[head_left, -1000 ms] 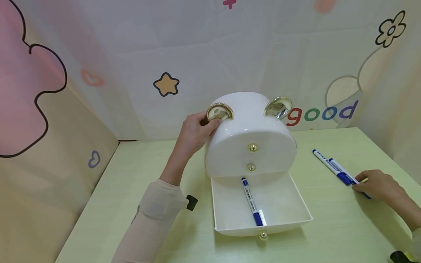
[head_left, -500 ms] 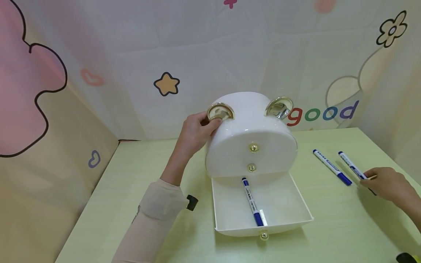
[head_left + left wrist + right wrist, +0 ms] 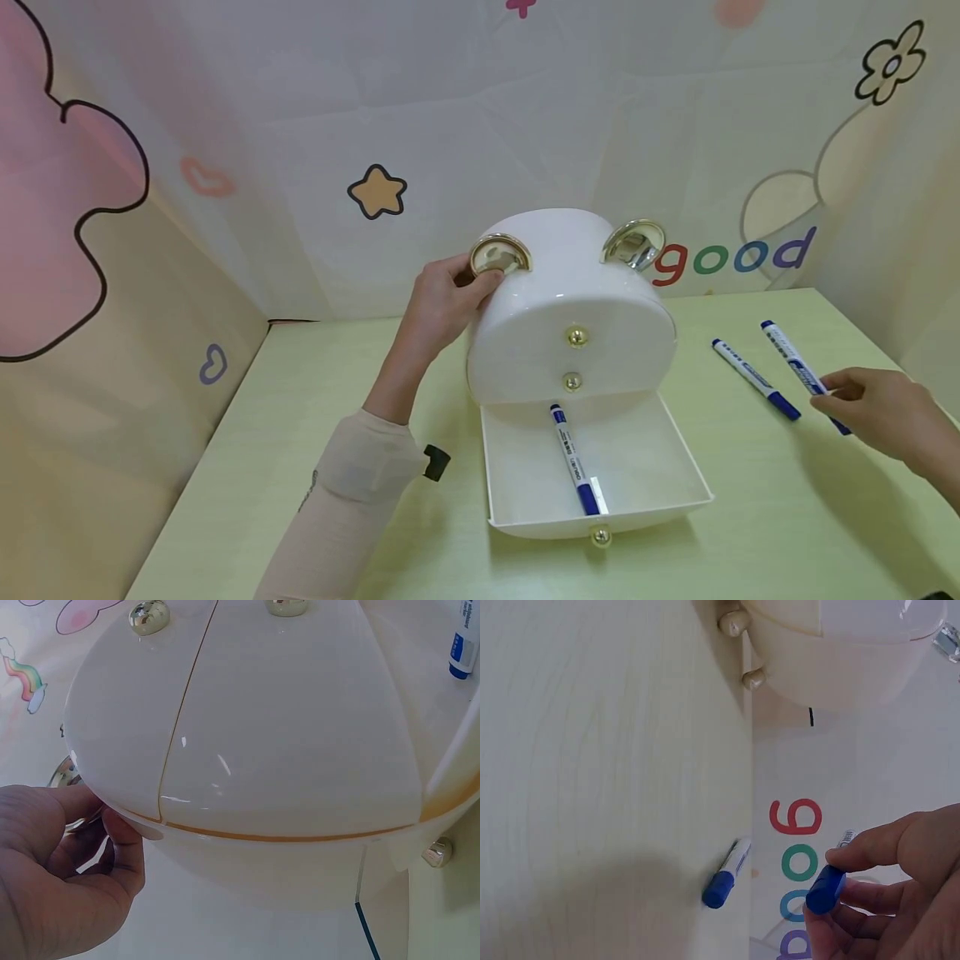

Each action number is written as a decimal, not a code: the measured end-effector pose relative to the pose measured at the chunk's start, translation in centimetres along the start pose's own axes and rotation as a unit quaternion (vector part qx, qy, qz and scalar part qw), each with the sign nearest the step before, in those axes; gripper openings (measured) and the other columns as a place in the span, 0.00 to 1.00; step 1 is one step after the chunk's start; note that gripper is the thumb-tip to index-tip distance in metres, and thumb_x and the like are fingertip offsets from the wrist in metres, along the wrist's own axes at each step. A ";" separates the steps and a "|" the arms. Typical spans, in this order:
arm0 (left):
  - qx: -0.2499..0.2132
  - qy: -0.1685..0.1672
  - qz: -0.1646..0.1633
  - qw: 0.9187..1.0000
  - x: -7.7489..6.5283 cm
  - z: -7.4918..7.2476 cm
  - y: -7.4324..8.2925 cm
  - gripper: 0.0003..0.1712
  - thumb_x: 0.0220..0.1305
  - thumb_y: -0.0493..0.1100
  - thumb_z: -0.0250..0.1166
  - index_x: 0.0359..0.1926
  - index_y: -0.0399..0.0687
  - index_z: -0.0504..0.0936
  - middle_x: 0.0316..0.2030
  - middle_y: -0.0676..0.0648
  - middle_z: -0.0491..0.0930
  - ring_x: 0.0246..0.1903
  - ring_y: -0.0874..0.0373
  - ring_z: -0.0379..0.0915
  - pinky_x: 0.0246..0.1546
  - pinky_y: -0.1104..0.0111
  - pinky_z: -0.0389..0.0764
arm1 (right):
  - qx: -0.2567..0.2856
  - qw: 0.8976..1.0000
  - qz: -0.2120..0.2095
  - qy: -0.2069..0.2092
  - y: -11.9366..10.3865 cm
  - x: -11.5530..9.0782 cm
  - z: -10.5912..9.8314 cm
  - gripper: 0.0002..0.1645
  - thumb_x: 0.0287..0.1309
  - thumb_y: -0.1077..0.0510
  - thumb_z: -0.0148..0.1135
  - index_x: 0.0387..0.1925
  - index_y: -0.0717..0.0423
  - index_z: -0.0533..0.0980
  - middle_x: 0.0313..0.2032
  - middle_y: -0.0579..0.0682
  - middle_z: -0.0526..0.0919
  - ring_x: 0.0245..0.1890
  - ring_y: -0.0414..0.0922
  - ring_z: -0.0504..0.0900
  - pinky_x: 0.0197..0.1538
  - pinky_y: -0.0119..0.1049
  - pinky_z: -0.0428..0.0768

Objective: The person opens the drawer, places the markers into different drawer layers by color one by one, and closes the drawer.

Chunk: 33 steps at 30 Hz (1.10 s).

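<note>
A white rounded drawer box with two gold-rimmed ears stands on the table, its bottom drawer pulled out. My left hand grips the box's left ear, thumb in front; the left wrist view shows those fingers curled at the box's edge. One blue-capped marker lies in the drawer. At the right, my right hand pinches a second marker near its blue cap, held above the table. Left of it, a third marker lies on the tabletop.
The pale green table meets a printed cloth backdrop behind and at both sides. Gold ball knobs stick out from the box front, and one knob is on the open drawer's front edge.
My right hand has picked up one of the two markers at the right, moved it away from the other and raised it. My left hand stays on the ear.
</note>
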<state>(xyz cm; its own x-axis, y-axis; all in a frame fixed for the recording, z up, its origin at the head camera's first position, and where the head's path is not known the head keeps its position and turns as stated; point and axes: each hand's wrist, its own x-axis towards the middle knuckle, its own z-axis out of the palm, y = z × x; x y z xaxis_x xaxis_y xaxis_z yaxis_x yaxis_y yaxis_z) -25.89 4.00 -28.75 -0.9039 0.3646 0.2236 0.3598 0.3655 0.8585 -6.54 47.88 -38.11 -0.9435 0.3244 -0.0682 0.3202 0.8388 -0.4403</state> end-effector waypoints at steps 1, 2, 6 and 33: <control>-0.001 0.000 -0.001 1.000 0.0 0.0 0.0 0.11 0.72 0.44 0.67 0.46 0.40 0.85 0.32 0.46 0.77 0.36 0.55 0.71 0.33 0.70 0.72 | 0.003 1.000 -0.002 -0.001 -0.4 -0.2 -0.1 0.28 0.66 0.59 0.65 0.52 0.83 0.71 0.33 0.65 0.83 0.29 0.52 0.76 0.28 0.40 0.72; -0.001 -0.001 -0.001 1.000 0.0 0.0 0.0 0.11 0.72 0.44 0.67 0.46 0.40 0.85 0.32 0.46 0.76 0.36 0.55 0.71 0.33 0.70 0.72 | 0.008 1.000 -0.003 -0.003 -0.9 -0.4 -0.1 0.28 0.67 0.59 0.65 0.53 0.83 0.71 0.33 0.64 0.84 0.29 0.52 0.76 0.28 0.40 0.73; -0.001 -0.001 -0.003 1.000 0.0 0.0 0.0 0.11 0.72 0.44 0.67 0.47 0.40 0.85 0.32 0.46 0.76 0.35 0.55 0.71 0.32 0.70 0.72 | 0.024 1.000 -0.012 -0.013 -2.9 -1.3 -0.4 0.27 0.68 0.59 0.64 0.53 0.83 0.71 0.35 0.63 0.84 0.30 0.51 0.77 0.30 0.40 0.76; 0.010 -0.007 0.002 1.000 0.2 0.0 -0.1 0.12 0.72 0.44 0.67 0.48 0.40 0.85 0.32 0.46 0.76 0.35 0.55 0.71 0.31 0.70 0.71 | 0.064 0.990 -0.115 -0.045 -9.4 -6.7 0.7 0.11 0.66 0.60 0.68 0.46 0.64 0.81 0.32 0.47 0.83 0.27 0.39 0.76 0.28 0.32 0.73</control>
<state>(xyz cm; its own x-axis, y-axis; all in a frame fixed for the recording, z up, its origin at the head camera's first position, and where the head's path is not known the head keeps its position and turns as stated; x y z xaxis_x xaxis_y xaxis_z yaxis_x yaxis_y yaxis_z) -26.13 4.05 -28.73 -0.8989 0.3787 0.2204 0.3684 0.3807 0.8481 -3.32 37.56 -34.12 -0.9959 0.0851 -0.0299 0.0871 0.8222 -0.5626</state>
